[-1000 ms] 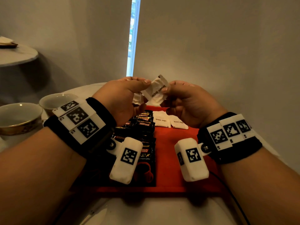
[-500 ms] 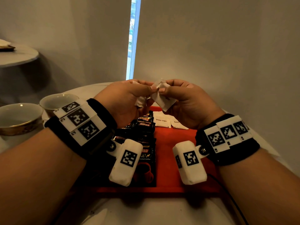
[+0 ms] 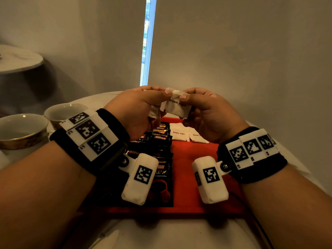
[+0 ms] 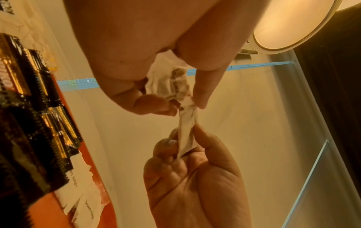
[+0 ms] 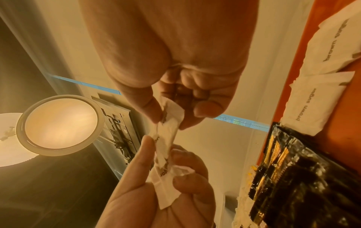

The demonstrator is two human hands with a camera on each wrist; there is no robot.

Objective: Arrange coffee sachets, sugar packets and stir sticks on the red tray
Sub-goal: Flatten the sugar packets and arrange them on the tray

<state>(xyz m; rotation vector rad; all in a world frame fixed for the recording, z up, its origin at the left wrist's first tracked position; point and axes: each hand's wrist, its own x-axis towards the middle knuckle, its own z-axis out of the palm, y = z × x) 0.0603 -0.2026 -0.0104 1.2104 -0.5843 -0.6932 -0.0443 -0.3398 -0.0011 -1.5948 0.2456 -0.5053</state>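
Both hands hover over the far end of the red tray (image 3: 190, 159). Between them hangs a white brown-sugar packet (image 3: 177, 107). My left hand (image 3: 161, 97) pinches its top left corner and also keeps crumpled sugar packets (image 4: 170, 81) in the palm. My right hand (image 3: 186, 97) pinches the packet's top right corner between thumb and forefinger (image 5: 148, 111). A row of black coffee sachets (image 3: 159, 141) lies overlapped down the tray's left half. Two more sugar packets (image 3: 179, 133) lie flat side by side at the tray's far middle.
Two empty cups (image 3: 21, 130) (image 3: 64, 112) stand on the white table to the left of the tray. A round side table (image 3: 18, 60) is at far left. A dark cable (image 3: 258, 227) runs by the tray's right front corner. Walls close in behind.
The packet was tilted up a second ago, then bunched between the fingertips. It now hangs flat with its print facing me. Both hands have stayed together above the tray's far end.
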